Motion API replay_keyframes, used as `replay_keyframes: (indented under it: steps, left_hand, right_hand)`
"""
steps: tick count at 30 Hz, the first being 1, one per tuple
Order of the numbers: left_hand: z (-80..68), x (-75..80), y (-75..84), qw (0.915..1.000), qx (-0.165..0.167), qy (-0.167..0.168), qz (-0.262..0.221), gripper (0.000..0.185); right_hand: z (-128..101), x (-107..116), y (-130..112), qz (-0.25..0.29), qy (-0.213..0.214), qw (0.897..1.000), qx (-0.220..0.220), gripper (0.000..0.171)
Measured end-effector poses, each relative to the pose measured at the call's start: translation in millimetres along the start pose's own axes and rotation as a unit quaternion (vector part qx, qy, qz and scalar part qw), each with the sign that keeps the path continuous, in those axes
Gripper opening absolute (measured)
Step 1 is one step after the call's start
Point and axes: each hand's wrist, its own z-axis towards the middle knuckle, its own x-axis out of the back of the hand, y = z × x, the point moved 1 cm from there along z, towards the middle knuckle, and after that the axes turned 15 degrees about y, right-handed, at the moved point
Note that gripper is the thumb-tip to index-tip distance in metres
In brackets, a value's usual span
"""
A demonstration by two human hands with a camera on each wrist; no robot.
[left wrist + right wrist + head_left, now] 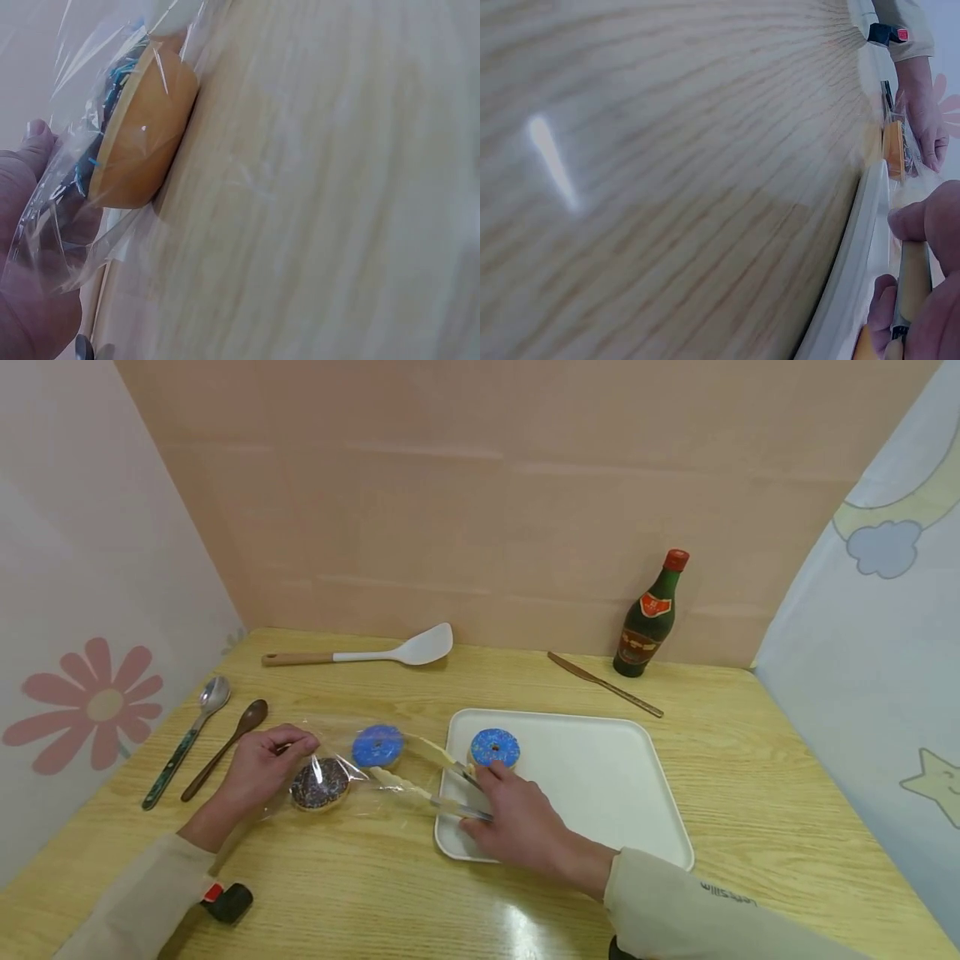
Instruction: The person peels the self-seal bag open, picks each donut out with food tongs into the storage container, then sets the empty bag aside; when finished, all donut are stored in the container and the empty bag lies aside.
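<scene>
Between its thumb and fingers my left hand (258, 768) pinches the edge of a clear plastic bag (356, 789). A dark chocolate doughnut (320, 785) with sprinkles lies inside the bag, its tan side (146, 135) seen through the film in the left wrist view. My right hand (521, 814) grips a pair of tongs (457, 808) by the metal arms. The parted cream tips point left, overlapping the bag's right end in the head view. Just behind, a blue doughnut (378, 747) overlaps the bag's upper edge. Another blue doughnut (495, 747) sits on the white tray (592, 777), beyond my right hand.
At the left lie a metal spoon (177, 758) with a green handle and a brown wooden spoon (228, 750). A white spatula (367, 655) lies along the back. A knife (606, 683) and a green bottle (647, 622) are at the back right, near the wall.
</scene>
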Motion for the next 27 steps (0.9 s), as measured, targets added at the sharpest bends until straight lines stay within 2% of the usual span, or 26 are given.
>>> replay_keyframes:
  steps: [5,11,21,24,27]
  left_hand:
    - [0.3,-0.2,-1.7,1.0000,-0.007,0.003,-0.004,0.009]
    - [1.2,-0.9,-2.4,0.9999,-0.003,0.001,-0.009,0.010]
    - [0.3,-0.2,-1.4,1.0000,0.002,-0.002,-0.003,0.010]
    - [0.1,0.6,2.8,1.0000,-0.001,-0.002,0.002,0.008]
    - [-0.5,1.7,14.5,1.0000,-0.005,-0.002,0.004,0.008]
  right_hand:
    - [-12,10,6,0.016,0.007,1.000,-0.005,0.054]
    - [-31,25,13,0.028,0.036,0.999,-0.026,0.057]
    - [-73,44,30,0.055,0.082,0.995,-0.014,0.052]
    - [-83,50,33,0.058,0.100,0.993,0.001,0.051]
    - [-92,57,36,0.060,0.118,0.991,0.010,0.050]
